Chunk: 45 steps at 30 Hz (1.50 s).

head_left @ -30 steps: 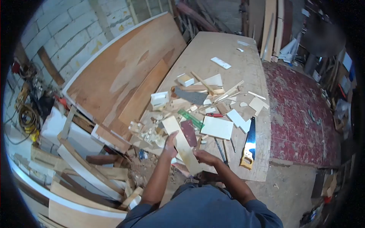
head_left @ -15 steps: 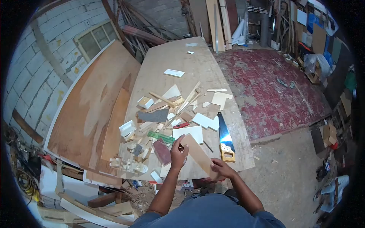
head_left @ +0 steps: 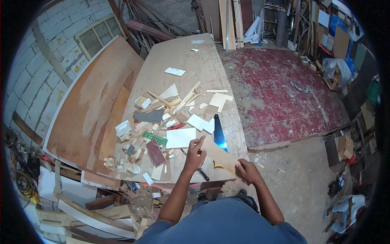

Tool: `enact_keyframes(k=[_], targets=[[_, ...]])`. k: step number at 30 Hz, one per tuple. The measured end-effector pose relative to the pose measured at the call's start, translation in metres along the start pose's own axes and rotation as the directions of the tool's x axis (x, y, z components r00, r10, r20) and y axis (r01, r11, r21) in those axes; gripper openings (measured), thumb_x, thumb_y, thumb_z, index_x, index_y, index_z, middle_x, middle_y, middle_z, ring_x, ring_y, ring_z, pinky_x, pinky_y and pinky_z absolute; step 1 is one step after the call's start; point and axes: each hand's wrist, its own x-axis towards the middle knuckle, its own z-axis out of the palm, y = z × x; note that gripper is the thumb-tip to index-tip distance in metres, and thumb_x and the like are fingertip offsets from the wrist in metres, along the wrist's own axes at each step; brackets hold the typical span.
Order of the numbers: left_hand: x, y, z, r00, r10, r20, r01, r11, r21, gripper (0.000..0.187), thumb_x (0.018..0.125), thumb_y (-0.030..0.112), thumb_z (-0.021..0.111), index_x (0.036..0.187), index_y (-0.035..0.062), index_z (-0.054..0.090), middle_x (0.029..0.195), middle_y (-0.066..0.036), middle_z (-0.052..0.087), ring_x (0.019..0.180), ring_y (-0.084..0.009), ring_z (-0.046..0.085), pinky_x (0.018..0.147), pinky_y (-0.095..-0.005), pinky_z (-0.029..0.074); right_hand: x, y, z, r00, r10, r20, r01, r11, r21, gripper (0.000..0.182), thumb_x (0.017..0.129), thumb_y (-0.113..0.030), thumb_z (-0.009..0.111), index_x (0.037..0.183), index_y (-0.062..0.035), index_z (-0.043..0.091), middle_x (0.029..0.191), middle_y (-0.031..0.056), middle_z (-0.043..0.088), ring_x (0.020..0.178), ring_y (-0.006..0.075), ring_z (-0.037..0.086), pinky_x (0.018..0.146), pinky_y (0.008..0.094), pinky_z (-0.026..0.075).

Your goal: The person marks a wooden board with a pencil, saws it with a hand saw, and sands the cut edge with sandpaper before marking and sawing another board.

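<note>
We grip the thin board (head_left: 217, 156) with both hands, left (head_left: 195, 156) and right (head_left: 247, 171): light, stiff, best held by its edges.

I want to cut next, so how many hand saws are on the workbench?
1. The hand saw lies on the workbench near its right edge, its handle partly covered by the plywood strip that the left hand and right hand hold. Others may hide under the scraps.

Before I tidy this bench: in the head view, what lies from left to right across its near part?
Small wood offcuts → maroon sandpaper sheet → left hand → plywood strip → right hand.
</note>
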Motion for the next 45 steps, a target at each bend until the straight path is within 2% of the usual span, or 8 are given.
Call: enact_keyframes(k=[12, 16, 18, 21, 24, 32, 38, 45], targets=[[-0.025, 0.038, 0.109, 0.923, -0.035, -0.383, 0.045, 0.999, 0.015, 0.064, 0.083, 0.001, 0.065, 0.145, 0.0039, 0.047, 0.136, -0.018, 0.043, 0.123, -0.0298, 0.052, 0.091, -0.0338, 0.056, 0.016, 0.094, -0.039, 0.973, -0.114, 0.202, 0.031, 0.927, 0.375, 0.020, 0.100, -0.016, 0.057, 0.112, -0.0007, 0.063, 0.097, 0.0059, 0.066, 0.094, 0.0115, 0.059, 0.085, 0.0304, 0.049], [-0.046, 0.005, 0.155, 0.934, 0.021, -0.358, 0.046, 0.983, 0.179, 0.077, 0.084, 0.004, 0.069, 0.152, 0.0052, 0.033, 0.140, -0.018, 0.042, 0.114, -0.0270, 0.058, 0.091, -0.0348, 0.056, 0.017, 0.111, -0.035, 0.981, 0.007, 0.194, -0.120, 0.806, 0.579, 0.021, 0.097, -0.008, 0.059, 0.118, -0.0034, 0.058, 0.102, 0.0052, 0.064, 0.097, 0.0121, 0.059, 0.086, 0.0306, 0.049], [-0.064, -0.013, 0.177, 0.955, -0.284, -0.088, 0.288, 0.957, 0.038, 0.068, 0.089, 0.011, 0.067, 0.149, 0.0027, 0.036, 0.136, -0.021, 0.049, 0.117, -0.0288, 0.059, 0.096, -0.0392, 0.052, 0.017, 0.112, -0.038, 0.988, 0.026, 0.153, -0.137, 0.612, 0.779, 0.036, 0.093, 0.001, 0.062, 0.127, -0.0067, 0.050, 0.108, 0.0063, 0.064, 0.100, 0.0152, 0.061, 0.084, 0.0312, 0.051], [-0.091, -0.034, 0.200, 0.922, -0.325, 0.211, 0.353, 0.930, -0.107, 0.058, 0.095, 0.024, 0.062, 0.143, -0.0020, 0.043, 0.128, -0.027, 0.056, 0.117, -0.0367, 0.059, 0.101, -0.0426, 0.045, 0.018, 0.127, -0.040, 0.966, 0.177, 0.186, -0.254, 0.548, 0.797, 0.053, 0.085, 0.011, 0.061, 0.131, -0.0086, 0.044, 0.112, 0.0067, 0.064, 0.098, 0.0190, 0.064, 0.074, 0.0323, 0.056], [-0.106, -0.063, 0.221, 0.903, -0.332, 0.272, 0.357, 0.933, -0.044, 0.053, 0.100, 0.033, 0.054, 0.139, -0.0021, 0.048, 0.133, -0.028, 0.054, 0.118, -0.0379, 0.058, 0.099, -0.0444, 0.046, 0.012, 0.152, -0.035, 0.916, 0.335, 0.219, -0.363, 0.464, 0.808, 0.055, 0.080, 0.013, 0.060, 0.128, -0.0079, 0.043, 0.110, 0.0087, 0.063, 0.092, 0.0217, 0.067, 0.069, 0.0350, 0.060], [-0.112, -0.099, 0.219, 0.904, -0.414, 0.108, 0.226, 0.676, 0.701, 0.065, 0.085, 0.039, 0.069, 0.138, 0.0069, 0.050, 0.139, -0.027, 0.045, 0.129, -0.0447, 0.044, 0.102, -0.0568, 0.043, -0.025, 0.209, -0.043, 0.820, 0.534, 0.206, -0.435, 0.347, 0.831, 0.049, 0.082, 0.011, 0.059, 0.125, -0.0046, 0.041, 0.106, 0.0150, 0.060, 0.089, 0.0301, 0.067, 0.074, 0.0491, 0.063], [-0.105, -0.136, 0.196, 0.850, -0.527, 0.004, 0.356, 0.580, 0.733, 0.071, 0.080, 0.033, 0.072, 0.141, 0.0072, 0.045, 0.146, -0.028, 0.036, 0.133, -0.0462, 0.040, 0.105, -0.0565, 0.040, -0.049, 0.210, -0.059, 0.786, 0.511, 0.350, -0.474, 0.133, 0.870, 0.041, 0.085, 0.001, 0.061, 0.121, -0.0102, 0.043, 0.102, 0.0092, 0.059, 0.098, 0.0286, 0.064, 0.086, 0.0578, 0.057], [-0.136, -0.104, 0.185, 0.805, -0.594, -0.001, 0.447, 0.605, 0.659, 0.073, 0.078, 0.024, 0.072, 0.142, 0.0072, 0.042, 0.146, -0.024, 0.037, 0.133, -0.0435, 0.042, 0.107, -0.0535, 0.040, -0.035, 0.282, 0.019, 0.676, 0.580, 0.455, -0.563, 0.008, 0.827, 0.030, 0.090, -0.005, 0.071, 0.115, -0.0106, 0.055, 0.102, 0.0053, 0.060, 0.094, 0.0230, 0.060, 0.089, 0.0406, 0.055]])
